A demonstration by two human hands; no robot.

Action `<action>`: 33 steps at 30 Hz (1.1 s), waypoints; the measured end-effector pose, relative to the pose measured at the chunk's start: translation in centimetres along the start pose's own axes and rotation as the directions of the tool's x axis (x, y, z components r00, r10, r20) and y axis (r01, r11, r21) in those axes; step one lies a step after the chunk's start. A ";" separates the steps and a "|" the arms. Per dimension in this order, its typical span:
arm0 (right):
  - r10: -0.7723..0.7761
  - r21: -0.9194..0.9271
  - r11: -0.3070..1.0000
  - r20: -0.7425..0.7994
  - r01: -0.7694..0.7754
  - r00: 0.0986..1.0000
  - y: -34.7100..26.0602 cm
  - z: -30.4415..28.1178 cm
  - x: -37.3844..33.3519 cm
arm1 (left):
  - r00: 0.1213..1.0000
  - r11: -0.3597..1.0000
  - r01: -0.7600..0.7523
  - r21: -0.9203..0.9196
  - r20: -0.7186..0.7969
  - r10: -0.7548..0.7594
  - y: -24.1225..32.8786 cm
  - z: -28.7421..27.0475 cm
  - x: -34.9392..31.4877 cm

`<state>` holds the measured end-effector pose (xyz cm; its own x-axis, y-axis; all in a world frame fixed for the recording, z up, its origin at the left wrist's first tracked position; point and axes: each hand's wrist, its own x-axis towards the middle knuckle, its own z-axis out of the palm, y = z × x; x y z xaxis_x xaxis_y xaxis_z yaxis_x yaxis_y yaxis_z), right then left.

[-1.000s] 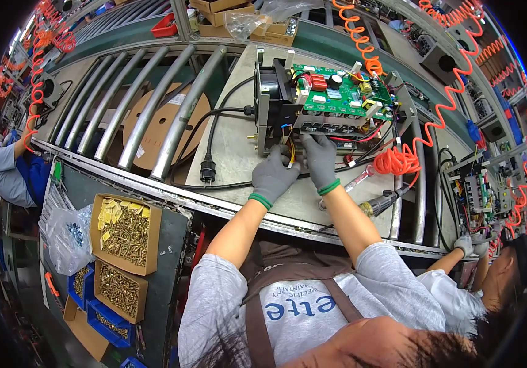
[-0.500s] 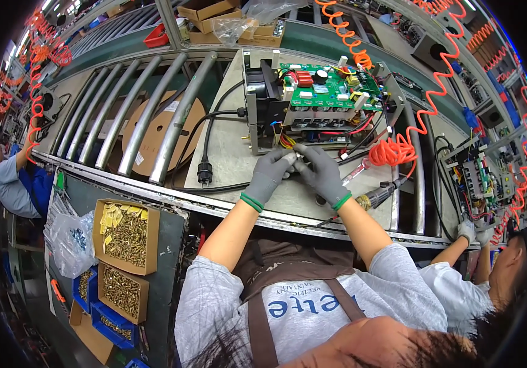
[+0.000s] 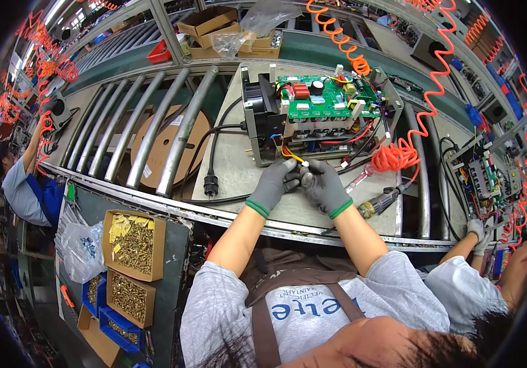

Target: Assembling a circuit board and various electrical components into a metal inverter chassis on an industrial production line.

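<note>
Currently close together, both curled: gloved left hand (image 3: pixel 274 186) and gloved right hand (image 3: pixel 326 188), just in front of opened chassis (image 3: pixel 265 126) with green circuit board (image 3: pixel 331 98), on metal worktop (image 3: pixel 232 165). At the tips, yellow wires (image 3: pixel 293 154) with white connector (image 3: pixel 305 164), leading from chassis's near side. Can't tell if pinched. Right of right hand, power tool (image 3: pixel 383 201) near coiled orange hose (image 3: pixel 394 158).

The gloved fingers (image 3: pixel 284 170) are grey (cuffs (image 3: pixel 257 208) green), the circuit board (image 3: pixel 332 103) green, the coiled hose (image 3: pixel 393 158) orange-red.
</note>
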<state>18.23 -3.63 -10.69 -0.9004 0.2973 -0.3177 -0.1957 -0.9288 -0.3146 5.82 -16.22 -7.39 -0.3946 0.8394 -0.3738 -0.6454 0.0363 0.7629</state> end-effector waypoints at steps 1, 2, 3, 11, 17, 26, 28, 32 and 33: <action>-0.002 0.001 1.000 0.001 0.002 1.000 0.2 0.7 -0.4 | 1.000 0.997 0.004 -0.077 0.028 -0.002 -0.1 -0.1 0.3; -0.119 -0.178 0.978 -0.058 0.107 0.991 0.6 2.2 -1.1 | 0.999 0.988 0.010 -0.155 0.054 -0.002 -0.3 -0.3 0.5; -0.243 -0.358 0.913 -0.096 0.194 0.965 0.9 3.4 -1.7 | 0.999 0.988 0.010 -0.154 0.055 -0.002 -0.6 -0.9 1.1; -0.314 -0.746 -0.600 0.551 0.287 0.773 0.0 5.2 -3.6 | 0.993 0.977 0.038 -0.211 0.119 -0.013 -1.5 -1.4 2.5; -0.251 -0.504 -0.818 0.747 0.278 0.615 -1.4 3.9 -2.3 | 0.996 0.986 -0.008 -0.165 0.082 0.022 -0.7 -0.7 1.7; 0.087 0.240 0.969 -0.120 -0.056 0.989 1.8 2.8 0.5 | 0.992 0.998 0.033 0.062 0.121 -0.041 -0.1 -1.9 2.9; 0.170 0.424 0.883 0.108 -0.200 0.980 2.8 2.7 0.1 | 0.989 0.990 0.064 0.122 0.128 -0.080 0.1 -2.2 3.1; 0.206 0.415 0.892 -0.025 -0.177 0.978 1.6 3.3 -0.1 | 0.981 0.956 -0.007 0.293 0.185 -0.050 1.5 -0.5 2.4; 0.213 0.298 0.937 -0.073 -0.182 0.974 1.4 2.9 -0.3 | 0.985 0.964 0.003 0.267 0.167 -0.050 1.8 0.4 1.7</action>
<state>17.12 -5.67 -8.44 -0.8905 0.1080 -0.4419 -0.1348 -0.9904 0.0294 4.27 -14.48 -6.43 -0.2469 0.9155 -0.3176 -0.4483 0.1827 0.8750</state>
